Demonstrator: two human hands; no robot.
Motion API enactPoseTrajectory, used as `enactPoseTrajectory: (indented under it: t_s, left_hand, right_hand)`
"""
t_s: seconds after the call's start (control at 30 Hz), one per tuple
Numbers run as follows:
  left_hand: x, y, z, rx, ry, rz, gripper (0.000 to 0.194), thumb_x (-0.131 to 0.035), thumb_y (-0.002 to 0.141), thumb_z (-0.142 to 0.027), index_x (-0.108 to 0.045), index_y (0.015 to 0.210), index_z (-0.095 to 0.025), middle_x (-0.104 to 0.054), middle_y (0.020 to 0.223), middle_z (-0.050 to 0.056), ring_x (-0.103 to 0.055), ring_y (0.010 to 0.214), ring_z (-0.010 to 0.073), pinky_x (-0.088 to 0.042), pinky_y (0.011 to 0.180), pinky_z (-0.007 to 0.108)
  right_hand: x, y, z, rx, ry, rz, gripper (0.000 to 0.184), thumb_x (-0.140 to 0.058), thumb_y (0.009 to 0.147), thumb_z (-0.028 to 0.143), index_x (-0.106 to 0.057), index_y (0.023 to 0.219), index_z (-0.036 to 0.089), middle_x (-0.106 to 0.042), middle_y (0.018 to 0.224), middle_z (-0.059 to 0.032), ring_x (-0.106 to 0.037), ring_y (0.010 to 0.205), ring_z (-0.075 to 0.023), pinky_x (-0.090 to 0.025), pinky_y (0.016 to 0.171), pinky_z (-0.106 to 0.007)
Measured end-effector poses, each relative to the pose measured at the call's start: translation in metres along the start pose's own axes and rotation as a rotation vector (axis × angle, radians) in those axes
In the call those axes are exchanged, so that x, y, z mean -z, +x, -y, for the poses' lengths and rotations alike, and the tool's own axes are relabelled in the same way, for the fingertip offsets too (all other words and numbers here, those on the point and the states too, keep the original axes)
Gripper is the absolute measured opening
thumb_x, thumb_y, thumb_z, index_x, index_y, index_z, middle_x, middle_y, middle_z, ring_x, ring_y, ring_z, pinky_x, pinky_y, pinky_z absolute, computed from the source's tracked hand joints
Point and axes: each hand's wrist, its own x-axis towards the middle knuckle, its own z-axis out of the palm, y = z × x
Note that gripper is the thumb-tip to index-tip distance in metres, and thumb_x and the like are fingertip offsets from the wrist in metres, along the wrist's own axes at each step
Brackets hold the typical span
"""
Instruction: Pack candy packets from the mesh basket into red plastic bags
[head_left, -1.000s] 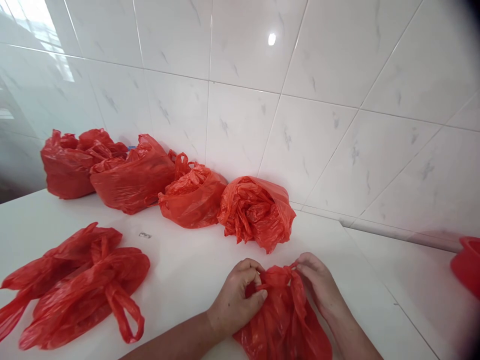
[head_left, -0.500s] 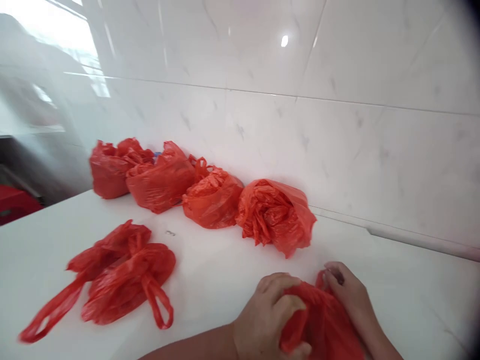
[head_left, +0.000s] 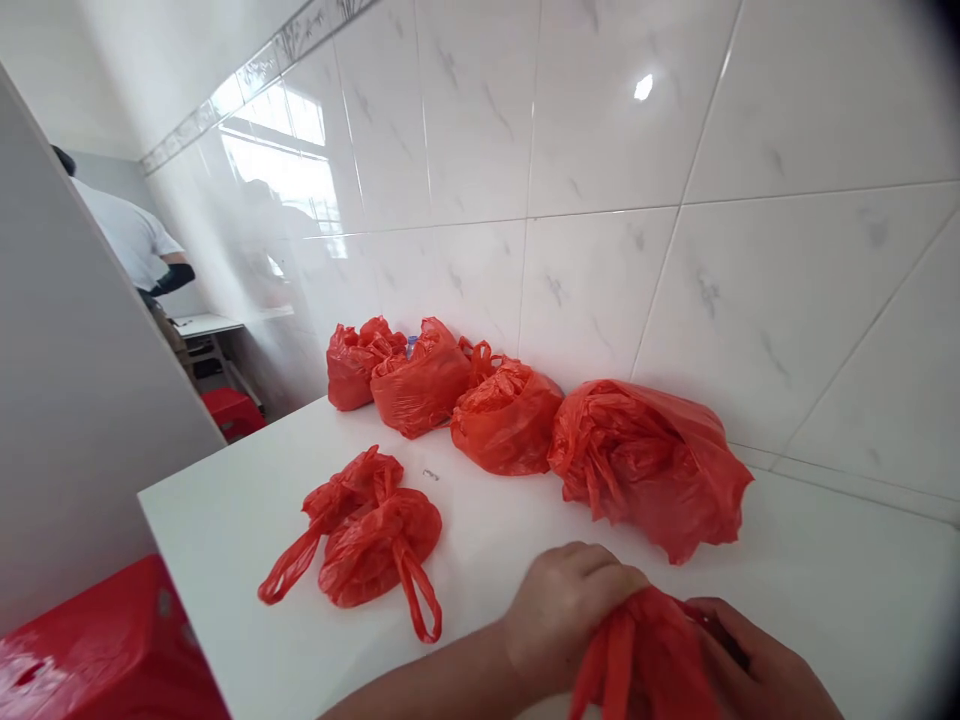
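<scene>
At the lower right of the head view, both hands grip a red plastic bag (head_left: 660,660) near the table's front. My left hand (head_left: 570,610) is wrapped over its left side, fingers curled into the film. On the right side of the same bag, my right hand (head_left: 757,660) has its fingers closed, partly hidden by the plastic. Strap-like strips of the bag hang down below my left hand. What the bag contains, if anything, cannot be seen. Just beyond my hands lies a bulky crumpled red bag (head_left: 645,460), its wide mouth spreading toward the right.
Several filled red bags, one a rounded bundle (head_left: 506,420), line the tiled wall (head_left: 600,280). Two flatter red bags with loop handles (head_left: 382,545) lie left on the white table (head_left: 247,520). Red stools (head_left: 112,640) stand beside it. A person in white (head_left: 124,235) is far left.
My view has swung left, bringing the partition, stool and person into sight. My left hand has turned knuckles up over the bag, and my right hand has moved lower with it.
</scene>
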Motion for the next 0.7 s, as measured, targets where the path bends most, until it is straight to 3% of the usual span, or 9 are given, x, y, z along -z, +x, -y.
enactPoseTrajectory:
  t_s: [0.07,0.17,0.23,0.3,0.37,0.43,0.5,0.63,0.7]
  left_hand:
    - [0.029,-0.002,0.008,-0.009,0.048,-0.094,0.033,-0.051,0.086,-0.040,-0.057,0.111,-0.019,-0.067,0.092,0.006,-0.063,0.081,0.0179,-0.051,0.073,0.029]
    - [0.075,-0.013,0.026,0.224,0.122,-0.223,0.023,-0.049,0.088,-0.031,-0.060,0.107,-0.024,-0.067,0.097,0.004,-0.063,0.088,0.0175,-0.052,0.078,0.029]
    - [0.102,-0.024,0.040,0.326,0.157,-0.310,0.022,-0.045,0.089,-0.026,-0.059,0.106,-0.021,-0.065,0.102,0.007,-0.062,0.092,0.0206,-0.051,0.083,0.035]
    - [0.122,-0.037,0.054,0.550,0.318,-0.479,0.025,-0.044,0.089,-0.027,-0.057,0.109,-0.023,-0.064,0.105,0.005,-0.060,0.096,0.0225,-0.050,0.086,0.039]
    - [0.134,-0.049,0.067,0.653,0.496,-0.433,0.033,-0.047,0.085,-0.027,-0.054,0.117,-0.022,-0.059,0.116,0.007,-0.054,0.109,0.0278,-0.045,0.095,0.047]
    - [0.135,-0.058,0.074,0.723,0.653,-0.387,0.043,-0.050,0.082,-0.027,-0.049,0.124,-0.021,-0.049,0.129,0.011,-0.042,0.123,0.0355,-0.039,0.099,0.056]
    - [0.128,-0.060,0.076,0.679,0.719,-0.372,0.045,-0.054,0.081,-0.028,-0.047,0.125,-0.023,-0.042,0.136,0.012,-0.032,0.131,0.0384,-0.035,0.100,0.062]
    - [0.099,-0.047,0.063,0.398,0.684,-0.397,0.035,-0.056,0.082,-0.025,-0.052,0.117,-0.026,-0.040,0.139,0.011,-0.027,0.135,0.0360,-0.031,0.104,0.062]
    - [0.082,-0.033,0.055,0.276,0.602,-0.326,0.032,-0.055,0.083,-0.022,-0.053,0.114,-0.025,-0.040,0.139,0.011,-0.029,0.135,0.0336,-0.034,0.105,0.058]
  right_hand:
    - [-0.002,0.003,-0.005,-0.017,-0.065,-0.038,0.030,-0.050,0.074,0.054,-0.063,0.087,0.030,-0.070,0.081,0.0014,-0.063,0.074,-0.0214,-0.049,0.066,-0.028]
    - [-0.008,0.003,-0.008,-0.023,-0.129,-0.079,0.030,-0.044,0.078,0.054,-0.060,0.087,0.030,-0.068,0.079,0.0018,-0.062,0.073,-0.0205,-0.047,0.069,-0.029]
    - [-0.010,0.003,-0.006,-0.014,-0.149,-0.058,0.028,-0.041,0.080,0.051,-0.058,0.085,0.030,-0.066,0.077,0.0021,-0.060,0.071,-0.0194,-0.046,0.068,-0.029]
    - [-0.009,0.002,-0.004,-0.002,-0.166,-0.014,0.024,-0.041,0.081,0.048,-0.056,0.083,0.029,-0.064,0.075,0.0022,-0.058,0.069,-0.0186,-0.044,0.067,-0.029]
    - [-0.008,0.002,-0.002,0.014,-0.180,0.000,0.022,-0.040,0.083,0.044,-0.055,0.083,0.028,-0.062,0.074,0.0023,-0.056,0.068,-0.0179,-0.043,0.066,-0.029]
    - [-0.006,0.002,0.000,0.032,-0.186,-0.018,0.020,-0.039,0.084,0.041,-0.054,0.082,0.028,-0.060,0.072,0.0025,-0.054,0.066,-0.0173,-0.042,0.064,-0.028]
    - [-0.006,0.000,0.003,0.043,-0.181,-0.038,0.019,-0.039,0.085,0.038,-0.054,0.081,0.027,-0.058,0.071,0.0026,-0.052,0.065,-0.0167,-0.041,0.063,-0.028]
    - [-0.006,-0.002,0.011,0.046,-0.164,-0.070,0.018,-0.040,0.084,0.036,-0.055,0.079,0.026,-0.056,0.068,0.0027,-0.049,0.063,-0.0159,-0.039,0.061,-0.027]
    - [-0.006,-0.003,0.014,0.041,-0.153,-0.081,0.018,-0.040,0.084,0.034,-0.055,0.078,0.026,-0.055,0.067,0.0029,-0.049,0.063,-0.0156,-0.038,0.060,-0.027]
